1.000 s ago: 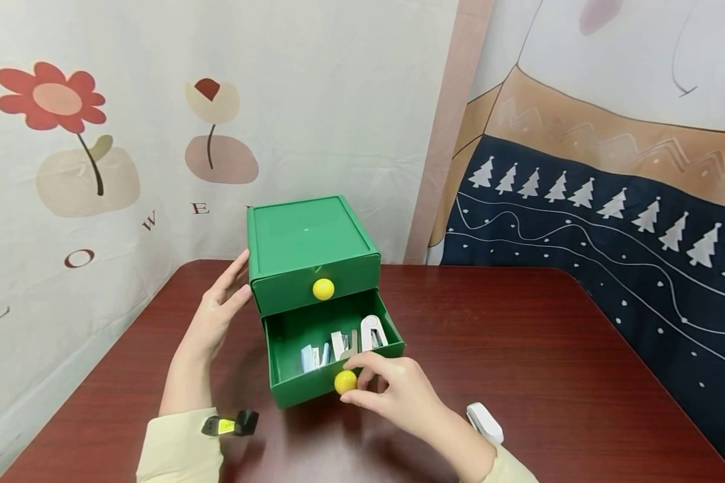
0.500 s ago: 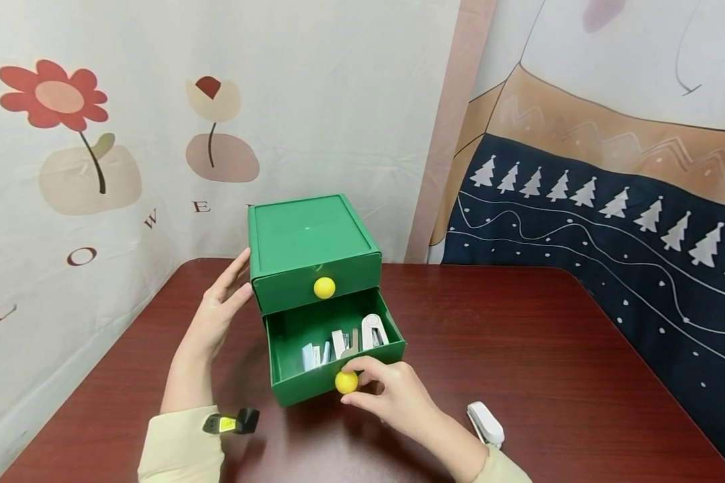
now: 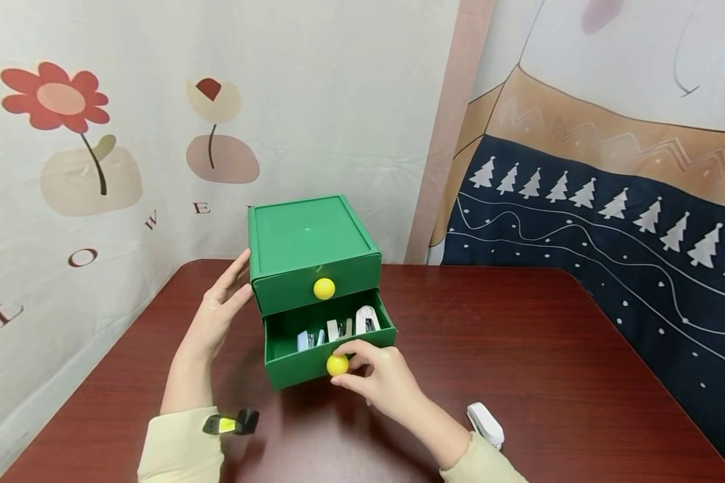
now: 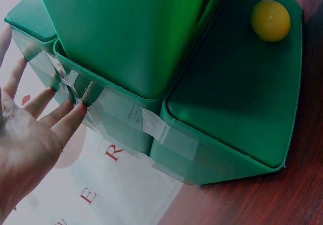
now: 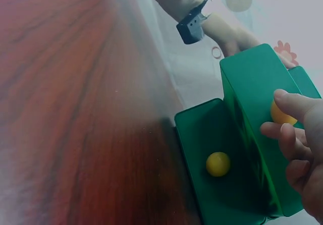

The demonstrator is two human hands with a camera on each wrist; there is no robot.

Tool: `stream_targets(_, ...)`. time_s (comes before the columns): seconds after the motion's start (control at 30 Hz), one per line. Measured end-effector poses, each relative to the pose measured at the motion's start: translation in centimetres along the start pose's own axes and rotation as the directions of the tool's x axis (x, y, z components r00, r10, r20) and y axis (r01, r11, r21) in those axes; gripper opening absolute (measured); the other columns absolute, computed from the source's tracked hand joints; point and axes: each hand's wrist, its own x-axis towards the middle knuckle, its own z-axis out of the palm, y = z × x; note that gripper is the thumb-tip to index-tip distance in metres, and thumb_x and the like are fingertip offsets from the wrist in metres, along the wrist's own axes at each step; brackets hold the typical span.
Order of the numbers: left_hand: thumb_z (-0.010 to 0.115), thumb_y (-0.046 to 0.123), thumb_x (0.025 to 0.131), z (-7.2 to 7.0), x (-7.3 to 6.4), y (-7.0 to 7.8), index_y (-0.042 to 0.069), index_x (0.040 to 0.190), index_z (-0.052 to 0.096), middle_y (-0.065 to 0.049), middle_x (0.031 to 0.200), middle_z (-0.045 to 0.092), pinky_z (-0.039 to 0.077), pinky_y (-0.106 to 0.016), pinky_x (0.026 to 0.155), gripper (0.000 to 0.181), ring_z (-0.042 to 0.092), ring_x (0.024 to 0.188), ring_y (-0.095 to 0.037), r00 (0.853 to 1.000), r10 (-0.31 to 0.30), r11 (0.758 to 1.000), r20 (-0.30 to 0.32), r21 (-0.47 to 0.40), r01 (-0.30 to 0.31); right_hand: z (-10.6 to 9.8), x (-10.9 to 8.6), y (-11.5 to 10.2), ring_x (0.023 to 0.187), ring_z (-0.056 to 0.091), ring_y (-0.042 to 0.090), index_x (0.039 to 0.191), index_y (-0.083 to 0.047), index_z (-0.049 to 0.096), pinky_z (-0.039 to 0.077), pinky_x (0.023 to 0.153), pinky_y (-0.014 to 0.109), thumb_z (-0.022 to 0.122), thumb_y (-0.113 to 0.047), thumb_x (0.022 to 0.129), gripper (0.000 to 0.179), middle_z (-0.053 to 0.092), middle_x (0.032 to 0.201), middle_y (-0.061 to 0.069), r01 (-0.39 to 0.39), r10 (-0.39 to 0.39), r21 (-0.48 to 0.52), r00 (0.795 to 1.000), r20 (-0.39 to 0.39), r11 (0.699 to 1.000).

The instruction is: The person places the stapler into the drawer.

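Observation:
A green drawer cabinet (image 3: 308,235) stands on the table with its middle drawer (image 3: 293,373) partly pulled out. My right hand (image 3: 388,380) pinches that drawer's yellow knob (image 3: 337,365) between thumb and fingers. Flat against the cabinet's left side rest the fingertips of my left hand (image 3: 213,320), fingers spread and fairly straight. Inside the drawer lie a white stapler (image 3: 367,319) and several smaller pale items (image 3: 305,341), half hidden by the front wall. The left wrist view shows the bottom drawer (image 4: 232,89) closed, with its own yellow knob (image 4: 271,20).
A white stapler-like object (image 3: 485,424) lies on the dark red table (image 3: 519,335) to the right of my right forearm. Printed curtains (image 3: 338,100) hang behind the table. Clear tape (image 4: 111,109) covers the cabinet's side.
The middle drawer has slid a little way into the cabinet, and my right hand has moved back with its knob. My left hand stays on the cabinet's side.

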Motion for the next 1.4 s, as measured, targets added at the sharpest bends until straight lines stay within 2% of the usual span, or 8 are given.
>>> stream_targets(0.2,0.047,0.009,0.102,0.0,0.0,0.0,0.017,0.153,0.029,0.000,0.148,0.036,0.034,-0.018,0.096,0.055,0.032,0.134,-0.014,1.000,0.001,1.000,-0.003,-0.004,-0.001,0.6,1.7,0.6,0.040,0.046,0.002,0.106,-0.018,0.068,0.044,0.037,0.025,0.078,-0.016,0.081,0.027,0.067,0.077,-0.006,-0.078,0.078,0.008,0.996,-0.039,0.997)
stream_targets(0.77,0.046,0.009,0.102,0.0,0.0,0.1,0.018,0.153,0.028,-0.001,0.150,0.033,0.034,-0.018,0.097,0.055,0.029,0.136,-0.016,1.000,0.003,1.000,0.003,-0.005,-0.003,1.2,5.3,1.9,0.033,0.048,0.010,0.105,-0.018,0.069,0.047,0.040,0.029,0.079,-0.017,0.081,0.026,0.067,0.075,-0.004,-0.182,0.179,-0.029,0.981,-0.081,0.983)
stream_targets(1.1,0.046,0.009,0.102,-0.1,-0.1,0.0,0.019,0.153,0.028,-0.003,0.152,0.029,0.034,-0.017,0.096,0.055,0.028,0.136,-0.015,1.000,-0.012,1.000,-0.002,0.006,0.012,1.4,6.0,2.2,0.039,0.055,0.019,0.105,-0.020,0.069,0.048,0.041,0.029,0.078,-0.019,0.081,0.026,0.068,0.077,-0.004,-0.215,0.213,-0.011,0.972,-0.097,0.977)
stream_targets(1.3,0.046,0.009,0.102,-0.1,-0.1,0.0,0.019,0.153,0.027,-0.004,0.153,0.028,0.034,-0.017,0.096,0.055,0.028,0.136,-0.015,1.000,-0.015,1.000,-0.002,0.014,0.015,1.6,5.0,2.6,0.044,0.058,0.032,0.119,-0.020,0.067,0.049,0.044,0.029,0.077,-0.012,0.083,0.038,0.069,0.088,0.002,-0.192,0.198,0.072,0.976,-0.090,0.979)
stream_targets(1.4,0.046,0.010,0.102,0.0,0.0,0.1,0.019,0.153,0.027,-0.004,0.152,0.029,0.034,-0.017,0.096,0.055,0.029,0.136,-0.014,1.000,-0.015,1.000,-0.002,0.017,0.015,1.8,4.3,2.9,0.047,0.059,0.032,0.125,-0.020,0.064,0.050,0.047,0.029,0.076,-0.011,0.084,0.044,0.070,0.094,0.006,-0.166,0.176,0.097,0.979,-0.102,0.981)
